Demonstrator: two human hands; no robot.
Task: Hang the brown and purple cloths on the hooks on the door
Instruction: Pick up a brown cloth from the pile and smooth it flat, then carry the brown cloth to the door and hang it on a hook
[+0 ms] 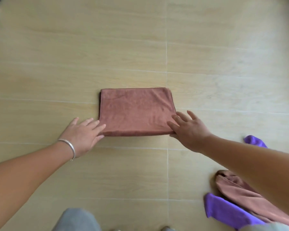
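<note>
Floor: tan wood-look tiles, folded brown cloth mid.

The folded brown cloth is a soft, matt fabric with a short, plush nap, like microfibre towelling; faint creases and brushed streaks show across its top, and its near edge shows stacked layers. The floor is laid in large tiles printed with a pale wood grain, smooth with a low sheen, split by thin light grout lines. The silver bracelet on the left wrist is polished metal, glossy and smooth. At lower right a loose brown cloth lies crumpled, and the purple cloth beside it has the same matt, fleecy surface. The grey trouser fabric looks matt and plain.
</note>
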